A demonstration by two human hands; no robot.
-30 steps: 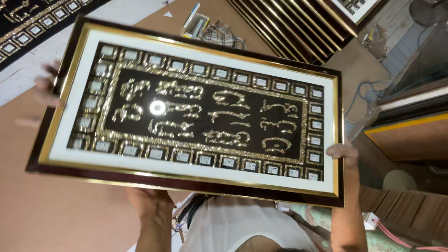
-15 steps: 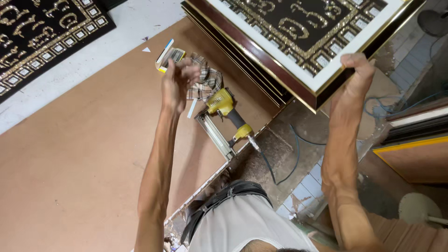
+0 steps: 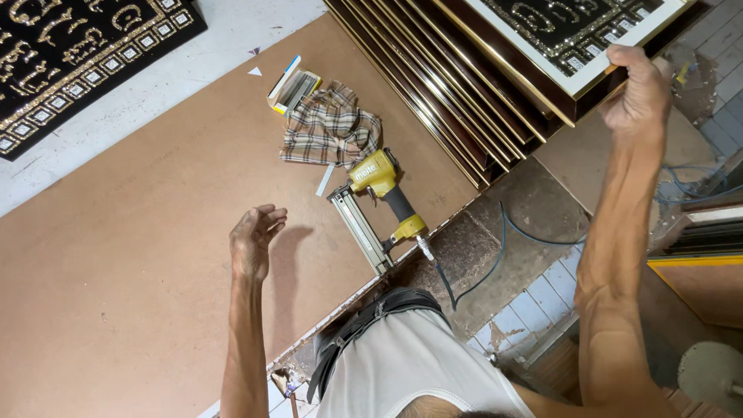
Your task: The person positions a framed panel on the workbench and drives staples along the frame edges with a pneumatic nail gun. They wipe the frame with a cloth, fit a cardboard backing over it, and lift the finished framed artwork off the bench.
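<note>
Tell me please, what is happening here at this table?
A person stands at a brown board table. The right hand grips the edge of a gold-framed picture lying on a stack of frames. The left hand hovers open above the table, holding nothing. Nearby lie a yellow nail gun with its hose, a checked cloth and a small box.

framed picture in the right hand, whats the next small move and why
Probably ease the right hand off the framed picture, once it sits steady on the stack of gold-trimmed frames. Its grip is at the frame's lower edge, with the frame lying over the stack. The left hand hangs open above the brown board, holding nothing.
</note>
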